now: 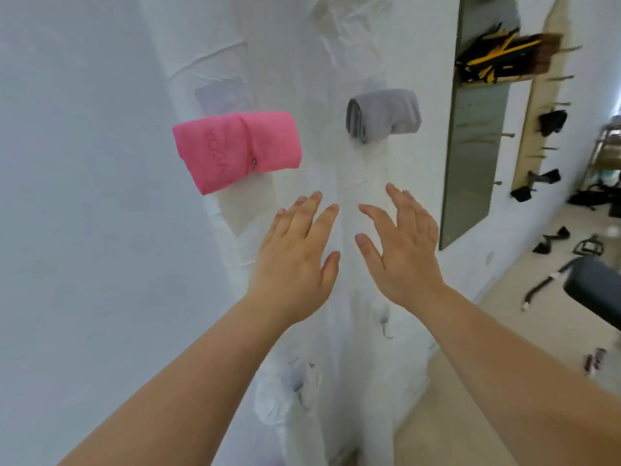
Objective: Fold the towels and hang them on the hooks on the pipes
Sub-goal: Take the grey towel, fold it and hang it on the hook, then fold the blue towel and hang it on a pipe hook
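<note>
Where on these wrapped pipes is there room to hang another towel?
Free: the bare stretch of wrapped pipe below the grey towel, down to the empty hook under the right hand. Also below the pink towel, past the left hand. Crowded: the top level, where both towels hang.

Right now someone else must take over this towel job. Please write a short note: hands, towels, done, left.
Left hand: open, holds nothing. Right hand: open, holds nothing; both raised before the wrapped pipes.
Pink towel: folded, hung on the left. Grey towel: folded, hung to its right, higher.
Done: both towels up. Left: one bare hook lower down; no further towel in view.
</note>
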`<state>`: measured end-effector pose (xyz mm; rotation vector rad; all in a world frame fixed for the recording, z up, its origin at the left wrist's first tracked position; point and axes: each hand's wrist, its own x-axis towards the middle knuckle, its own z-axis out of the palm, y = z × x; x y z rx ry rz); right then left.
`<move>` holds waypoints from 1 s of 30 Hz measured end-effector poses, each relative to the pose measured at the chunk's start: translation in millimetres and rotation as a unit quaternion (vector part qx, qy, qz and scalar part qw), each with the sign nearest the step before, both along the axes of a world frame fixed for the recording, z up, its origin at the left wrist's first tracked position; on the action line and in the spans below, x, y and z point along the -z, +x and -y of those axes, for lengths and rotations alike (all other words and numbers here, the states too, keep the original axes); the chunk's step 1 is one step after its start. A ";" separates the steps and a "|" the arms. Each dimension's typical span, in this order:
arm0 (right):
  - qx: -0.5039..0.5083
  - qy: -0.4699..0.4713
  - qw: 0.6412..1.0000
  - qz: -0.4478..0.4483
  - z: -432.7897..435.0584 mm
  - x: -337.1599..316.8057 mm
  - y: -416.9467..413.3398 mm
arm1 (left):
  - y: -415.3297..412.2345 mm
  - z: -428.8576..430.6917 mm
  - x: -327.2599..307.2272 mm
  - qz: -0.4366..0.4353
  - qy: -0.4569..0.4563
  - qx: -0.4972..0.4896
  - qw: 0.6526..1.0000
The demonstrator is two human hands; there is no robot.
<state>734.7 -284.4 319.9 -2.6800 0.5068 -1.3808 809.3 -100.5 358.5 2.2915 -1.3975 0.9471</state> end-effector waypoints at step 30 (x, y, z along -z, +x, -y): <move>0.294 0.474 0.741 -0.374 -158.9 355.8 -575.3 | -422.7 3.5 320.7 -0.325 0.490 0.262 0.766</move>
